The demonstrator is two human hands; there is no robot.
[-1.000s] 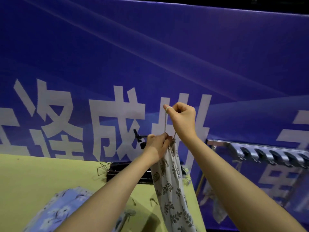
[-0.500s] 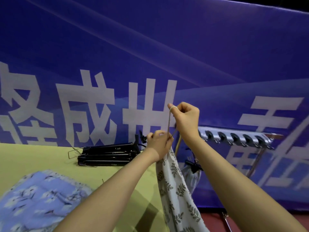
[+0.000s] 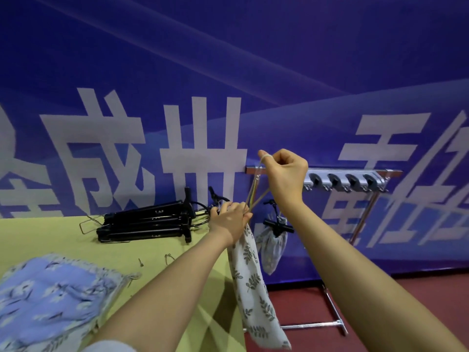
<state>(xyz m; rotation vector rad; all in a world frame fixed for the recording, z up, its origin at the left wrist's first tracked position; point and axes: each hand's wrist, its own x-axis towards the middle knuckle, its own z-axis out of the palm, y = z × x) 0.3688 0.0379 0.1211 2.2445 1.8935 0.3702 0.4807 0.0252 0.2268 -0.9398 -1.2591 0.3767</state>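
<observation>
A person's two slim arms, seen from above and behind. The left forearm (image 3: 165,288) is uncovered from the wrist back to the bottom edge of the picture. There a narrow strip of pale, greyish-white sleeve (image 3: 109,348) shows, soft-looking, with a rounded hem. The right forearm (image 3: 355,275) is uncovered along all of its visible length, and whatever clothes the upper arm lies out of view. The left hand (image 3: 229,219) and the right hand (image 3: 286,174) are both bare, with slender fingers; the nails are too blurred to describe.

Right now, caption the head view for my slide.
Left hand grips leaf-print cloth while right hand stretches an elastic band up from it.
</observation>
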